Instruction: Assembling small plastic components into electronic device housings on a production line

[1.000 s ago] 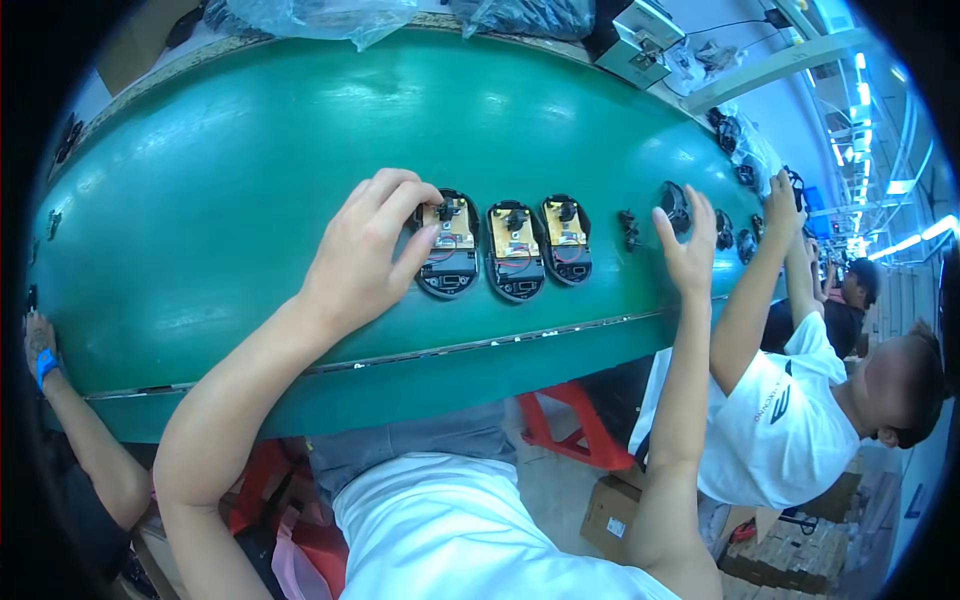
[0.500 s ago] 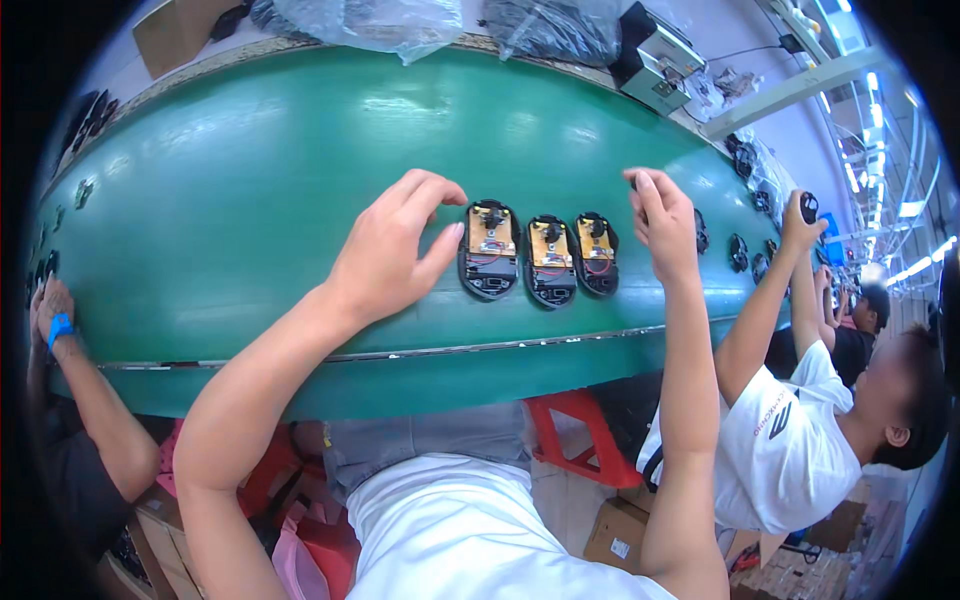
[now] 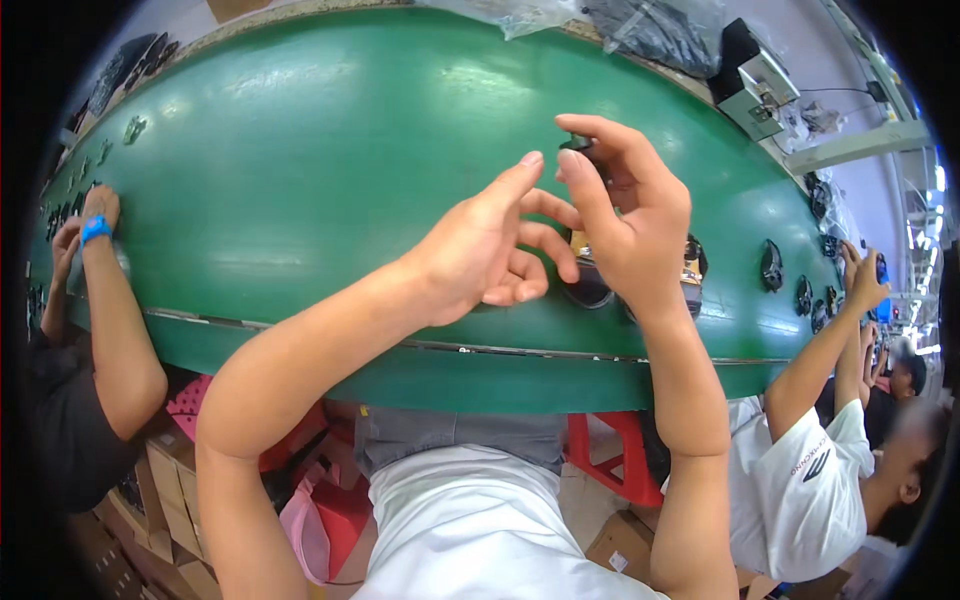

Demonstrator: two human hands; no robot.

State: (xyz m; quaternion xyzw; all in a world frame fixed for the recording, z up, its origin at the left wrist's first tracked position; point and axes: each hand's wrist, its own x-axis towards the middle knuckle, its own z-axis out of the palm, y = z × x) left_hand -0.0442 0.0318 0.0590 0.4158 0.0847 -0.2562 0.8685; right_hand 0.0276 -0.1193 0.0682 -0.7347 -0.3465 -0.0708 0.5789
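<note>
My right hand [image 3: 640, 205] is raised over the green work surface, pinching a small black part [image 3: 577, 146] between thumb and fingers; its exact kind is hard to make out. Close by on the left, my left hand [image 3: 480, 245] has its fingers spread, with nothing in it. Beneath and behind the right hand lie opened computer mice with yellowish circuit boards. One opened mouse [image 3: 590, 288] shows just past my left fingertips, another [image 3: 693, 270] to the right of my wrist. The hand covers most of what lies between them.
The long green work surface [image 3: 300, 150] has a metal-edged front. Several dark mouse parts [image 3: 772, 266] lie to the right, near a co-worker's hands [image 3: 862, 280]. Another person's hands [image 3: 95, 215] work at far left. A boxy metal device [image 3: 755, 85] and plastic bags stand along the back.
Both hands have come together: the right swung left across the mice with the black part, and the left moved right, its fingers spreading. The view has shifted, so the mice appear farther right.
</note>
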